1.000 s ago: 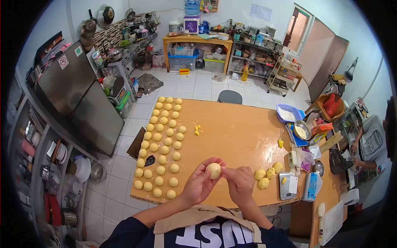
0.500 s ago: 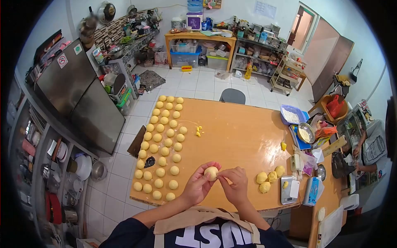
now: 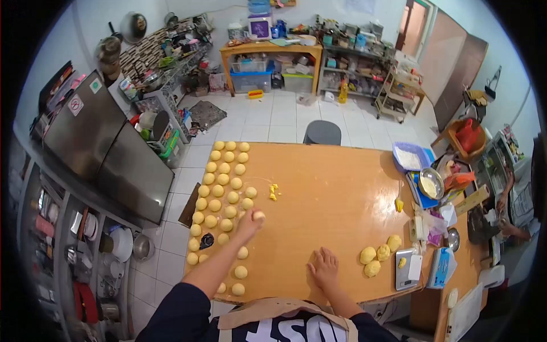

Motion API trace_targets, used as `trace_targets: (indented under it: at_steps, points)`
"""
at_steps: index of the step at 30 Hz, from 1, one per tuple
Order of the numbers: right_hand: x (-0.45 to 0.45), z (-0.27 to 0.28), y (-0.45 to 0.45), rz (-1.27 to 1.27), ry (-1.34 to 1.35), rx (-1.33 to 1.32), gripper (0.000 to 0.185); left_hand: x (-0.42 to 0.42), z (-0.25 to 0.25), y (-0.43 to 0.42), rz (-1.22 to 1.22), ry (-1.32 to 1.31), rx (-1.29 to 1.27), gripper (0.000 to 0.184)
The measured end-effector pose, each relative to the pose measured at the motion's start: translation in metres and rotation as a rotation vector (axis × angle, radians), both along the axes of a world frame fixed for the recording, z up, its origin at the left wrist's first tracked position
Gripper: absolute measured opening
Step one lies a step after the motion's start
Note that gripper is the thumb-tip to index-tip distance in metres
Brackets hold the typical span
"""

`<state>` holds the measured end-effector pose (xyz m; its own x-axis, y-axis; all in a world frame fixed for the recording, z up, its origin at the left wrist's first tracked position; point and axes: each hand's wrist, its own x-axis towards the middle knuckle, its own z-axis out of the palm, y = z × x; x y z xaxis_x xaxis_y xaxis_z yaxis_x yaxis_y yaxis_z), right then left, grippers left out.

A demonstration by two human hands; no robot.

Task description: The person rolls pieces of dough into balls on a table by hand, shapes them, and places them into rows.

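My left hand [image 3: 247,226] reaches forward over the right edge of the rows of dough balls. A pale yellow dough ball [image 3: 259,215] shows at its fingertips, gripped by them. Around that hand, several round dough balls [image 3: 230,212] sit in rows on the wooden table [image 3: 330,194], and my forearm hides some of them. My right hand [image 3: 325,268] lies palm down on the tabletop with its fingers spread, holding nothing. To the right of it is a cluster of rougher dough lumps [image 3: 372,268].
Small yellow scraps [image 3: 273,192] lie mid-table. On the right are a scale [image 3: 405,273], a blue tissue pack [image 3: 440,268], a metal bowl [image 3: 431,183] and a purple basin of flour [image 3: 411,155]. A grey stool [image 3: 322,133] stands beyond the table. Another person's hand [image 3: 515,231] shows far right.
My left hand has carried the dough ball forward and left, from in front of my chest to the rows. My right hand has let go and come down flat on the table.
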<state>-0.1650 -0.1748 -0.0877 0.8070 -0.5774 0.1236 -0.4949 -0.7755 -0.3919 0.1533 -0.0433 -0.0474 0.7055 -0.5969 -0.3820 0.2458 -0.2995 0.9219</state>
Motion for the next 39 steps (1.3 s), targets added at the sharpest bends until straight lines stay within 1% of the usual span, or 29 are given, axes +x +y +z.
trace_targets:
  at_steps: [2, 4, 7, 10, 13, 14, 17, 20, 23, 26, 29, 32, 33, 34, 36, 39]
  points:
    - [0.000, 0.008, 0.003, -0.010, 0.020, -0.016, 0.054, 0.038, 0.022, -0.012, -0.186, -0.592, 0.354, 0.047]
    - [0.001, 0.008, 0.000, -0.011, 0.025, -0.034, 0.054, 0.071, 0.024, -0.024, -0.201, -0.797, 0.342, 0.048]
    - [0.001, 0.007, -0.003, -0.008, 0.034, -0.036, 0.055, 0.108, 0.024, -0.046, -0.205, -0.837, 0.374, 0.049]
    - [0.003, 0.011, -0.003, -0.023, 0.064, -0.031, 0.056, 0.131, 0.017, -0.073, -0.212, -0.846, 0.506, 0.049]
    - [0.001, 0.007, -0.005, -0.028, 0.083, -0.047, 0.057, 0.143, 0.004, -0.089, -0.224, -0.866, 0.504, 0.050]
    - [0.001, 0.006, -0.006, -0.026, 0.091, -0.056, 0.057, 0.152, -0.006, -0.092, -0.238, -0.754, 0.486, 0.057]
    - [0.007, 0.015, -0.004, -0.040, 0.050, -0.027, 0.053, 0.144, -0.007, -0.095, -0.342, -0.997, 0.751, 0.063]
    - [0.008, 0.019, -0.006, -0.047, 0.023, -0.029, 0.050, 0.142, -0.013, -0.093, -0.231, -1.024, 0.813, 0.077]
    - [0.007, 0.009, -0.005, -0.025, 0.045, -0.054, 0.054, 0.134, 0.008, -0.086, -0.375, -0.916, 0.928, 0.083]
    - [0.006, 0.008, -0.006, -0.014, 0.061, -0.063, 0.057, 0.113, 0.014, -0.073, -0.150, -0.964, 0.751, 0.082]
    - [0.004, 0.011, -0.005, -0.024, 0.078, -0.061, 0.058, 0.068, 0.000, -0.051, -0.254, -1.122, 0.436, 0.076]
    - [0.002, 0.001, -0.003, -0.030, 0.075, -0.053, 0.059, 0.000, 0.001, -0.019, -0.629, -1.235, 0.341, 0.072]
    - [0.002, 0.000, -0.004, -0.028, 0.070, -0.054, 0.059, -0.024, 0.011, -0.010, -0.791, -1.220, 0.421, 0.072]
    - [0.001, 0.006, -0.005, -0.022, 0.077, 0.039, 0.060, -0.046, 0.022, -0.001, -0.949, -1.198, 0.503, 0.073]
    - [-0.001, 0.021, -0.015, 0.000, 0.092, 0.219, 0.063, -0.077, 0.033, 0.017, -1.086, -1.152, 0.640, 0.074]
    - [-0.021, 0.020, -0.057, -0.063, 0.084, 0.184, 0.071, -0.107, 0.049, 0.035, -1.249, -1.097, 0.808, 0.078]
